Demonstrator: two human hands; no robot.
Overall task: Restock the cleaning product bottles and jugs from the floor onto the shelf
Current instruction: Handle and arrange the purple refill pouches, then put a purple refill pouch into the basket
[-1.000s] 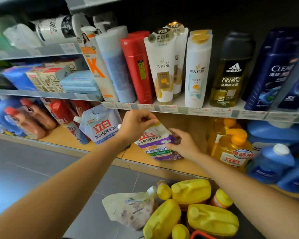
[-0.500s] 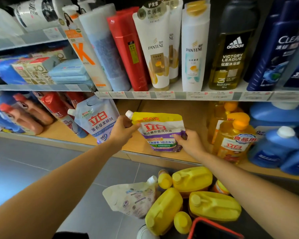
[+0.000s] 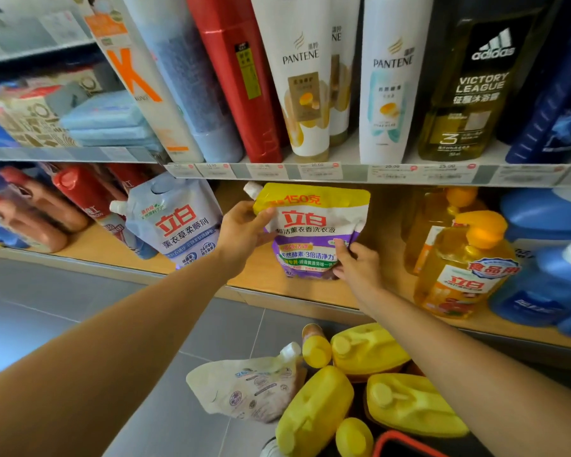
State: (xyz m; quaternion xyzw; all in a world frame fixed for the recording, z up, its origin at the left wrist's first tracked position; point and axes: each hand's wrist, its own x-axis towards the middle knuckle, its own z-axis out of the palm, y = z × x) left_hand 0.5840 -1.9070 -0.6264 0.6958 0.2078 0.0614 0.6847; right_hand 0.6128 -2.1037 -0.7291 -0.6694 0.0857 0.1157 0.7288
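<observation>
Centre of the frame: the purple-and-yellow pouch [image 3: 314, 232] stands upright on the wooden shelf [image 3: 271, 285], under the price strip and well apart from the floor stock. The left hand [image 3: 241, 232] pinches its upper left corner just below the white spout, thumb across the front and fingers behind. The right hand [image 3: 356, 265] pinches the lower right edge, fingers curled round the side crease.

This one looks soft. It is a film bag, crumpled at the waist and fuller at the base, so the load probably sits low and sloshes. It should be moderately heavy and a little slick, and likely to slump if released off balance. Top corner plus bottom edge is a sensible hold; the spout neck would be the stiffest grab.

What is inside cannot be seen — the film is opaque.

- The pale blue pouch [image 3: 178, 222], left of centre, leans on the same board.
- The orange bottle [image 3: 462, 268] at right is translucent and shows amber liquid high up.
- At the bottom of the frame, the yellow jugs [image 3: 314, 413] lie on the floor, capped and opaque — rigid, probably heavy.
- The white pouch [image 3: 244, 387] lies slumped against them.
</observation>
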